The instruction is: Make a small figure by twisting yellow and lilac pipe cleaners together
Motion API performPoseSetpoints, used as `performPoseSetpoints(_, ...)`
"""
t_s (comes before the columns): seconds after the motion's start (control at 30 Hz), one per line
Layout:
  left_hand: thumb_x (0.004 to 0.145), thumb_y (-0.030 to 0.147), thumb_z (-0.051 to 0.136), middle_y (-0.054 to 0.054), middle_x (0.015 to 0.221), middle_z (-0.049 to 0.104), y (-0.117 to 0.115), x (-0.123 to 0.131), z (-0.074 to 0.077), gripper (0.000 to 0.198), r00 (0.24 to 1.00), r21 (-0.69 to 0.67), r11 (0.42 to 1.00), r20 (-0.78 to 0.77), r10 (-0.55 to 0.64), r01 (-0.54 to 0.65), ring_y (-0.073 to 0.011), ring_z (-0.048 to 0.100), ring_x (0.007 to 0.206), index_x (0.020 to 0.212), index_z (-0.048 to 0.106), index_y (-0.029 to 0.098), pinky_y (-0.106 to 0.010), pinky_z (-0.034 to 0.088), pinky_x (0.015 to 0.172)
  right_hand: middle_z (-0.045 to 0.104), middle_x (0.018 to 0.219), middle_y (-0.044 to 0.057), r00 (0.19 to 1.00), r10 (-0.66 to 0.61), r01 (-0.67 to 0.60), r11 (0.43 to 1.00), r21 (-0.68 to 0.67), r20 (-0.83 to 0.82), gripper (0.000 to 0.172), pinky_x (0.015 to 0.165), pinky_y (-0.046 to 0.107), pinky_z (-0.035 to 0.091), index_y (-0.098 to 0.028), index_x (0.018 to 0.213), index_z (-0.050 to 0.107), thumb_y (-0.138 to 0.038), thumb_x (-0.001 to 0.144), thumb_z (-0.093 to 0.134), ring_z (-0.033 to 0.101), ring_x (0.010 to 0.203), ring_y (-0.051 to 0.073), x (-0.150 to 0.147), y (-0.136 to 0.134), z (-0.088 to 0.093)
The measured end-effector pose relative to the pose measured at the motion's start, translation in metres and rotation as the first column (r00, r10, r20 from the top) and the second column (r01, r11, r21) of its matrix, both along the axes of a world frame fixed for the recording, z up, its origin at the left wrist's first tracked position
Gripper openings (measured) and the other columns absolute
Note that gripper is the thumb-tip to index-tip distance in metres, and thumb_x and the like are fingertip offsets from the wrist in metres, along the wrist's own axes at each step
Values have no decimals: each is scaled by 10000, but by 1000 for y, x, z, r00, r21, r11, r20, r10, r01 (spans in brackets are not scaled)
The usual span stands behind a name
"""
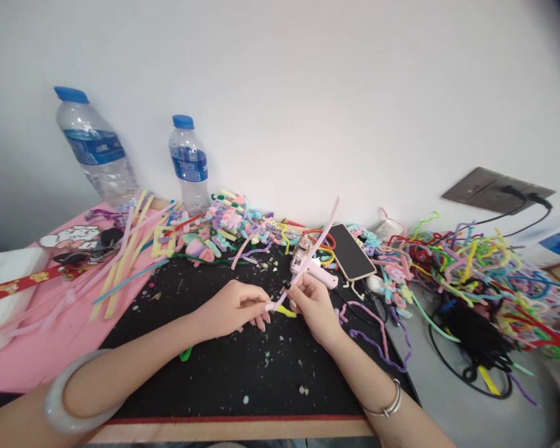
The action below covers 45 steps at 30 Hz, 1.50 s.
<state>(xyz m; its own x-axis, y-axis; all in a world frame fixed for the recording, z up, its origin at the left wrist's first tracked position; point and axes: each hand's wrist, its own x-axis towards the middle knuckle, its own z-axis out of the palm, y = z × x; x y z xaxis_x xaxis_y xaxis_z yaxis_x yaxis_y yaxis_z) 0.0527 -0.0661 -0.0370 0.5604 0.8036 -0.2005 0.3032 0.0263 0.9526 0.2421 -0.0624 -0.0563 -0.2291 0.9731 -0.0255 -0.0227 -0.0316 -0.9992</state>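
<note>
Fuzzy stick (327, 229), one, pale lilac: centre of frame, free end pointing up. Left hand (243, 306), one: fingertips pinched on its lower end. Right hand (312, 306), one: closed on it just above. Best worked, I'd say, with close grips and small bends, clear of the glue gun (325, 277), right of centre.

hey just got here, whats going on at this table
A person holds a pale lilac fuzzy stick over a black mat. The left hand pinches its lower end, and the right hand grips it a little higher, with the rest pointing up free. A pink glue gun and a phone lie beyond the right hand.
</note>
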Motion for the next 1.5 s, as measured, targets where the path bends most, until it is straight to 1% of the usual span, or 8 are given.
performPoseSetpoints(0.23,836,361,499,-50,678,675,1,-1,0,267,999,-36,999,51,-15,17,-176,670,642,756,615,135,-175,437,430,438,606,-58,981,167,-168,986,6,99,206,522,212,311,-171,692,488,-311,756,625,391,546,76,-1,-1,4)
performPoseSetpoints(0.63,841,318,519,-42,686,671,5,-2,-10,230,978,-69,997,209,-22,37,-158,662,607,758,606,122,-246,505,584,335,530,-87,946,325,-324,943,-76,-5,287,441,201,207,-184,653,414,-352,778,610,269,473,62,3,0,3)
performPoseSetpoints(0.8,846,299,518,-34,682,664,5,-2,-9,218,969,-71,996,244,-38,57,-153,662,611,760,611,121,-239,511,591,333,530,-86,943,329,-332,935,-123,-43,294,429,195,201,-186,661,416,-374,776,610,263,462,59,3,-1,4)
performPoseSetpoints(0.93,846,311,524,-28,688,656,5,-2,-10,215,965,-67,997,263,-13,32,-149,661,604,785,605,121,-239,513,593,361,540,-82,966,257,-258,956,-141,-28,278,420,189,242,-190,696,442,-411,784,586,286,455,62,2,-1,4)
performPoseSetpoints(1.07,865,389,483,-42,709,665,7,-2,-12,290,962,-179,984,266,61,-12,-151,661,584,829,591,123,-224,495,536,413,559,-69,992,105,-106,994,13,64,234,447,194,295,-179,705,494,-370,776,608,358,482,68,3,0,6)
performPoseSetpoints(1.23,855,465,476,-75,710,682,8,-1,-12,384,939,-371,928,307,154,-31,-154,663,570,851,600,101,-219,493,527,573,624,-15,980,-82,49,981,186,178,131,497,217,382,-169,735,615,-295,765,635,484,531,95,4,-4,7)
performPoseSetpoints(1.37,831,433,539,-90,769,703,6,-1,-14,336,939,-392,919,301,165,-36,-165,684,653,875,622,110,-210,504,571,683,836,50,967,-97,7,934,358,234,86,685,287,492,-190,828,674,-240,788,617,624,745,166,3,-8,4)
performPoseSetpoints(1.5,812,386,584,-90,834,711,7,-2,-15,273,938,-348,932,282,202,-96,-169,688,739,870,644,126,-207,514,629,700,876,58,948,-100,-64,871,488,302,112,723,303,515,-201,874,683,-207,809,592,649,784,178,3,-7,3)
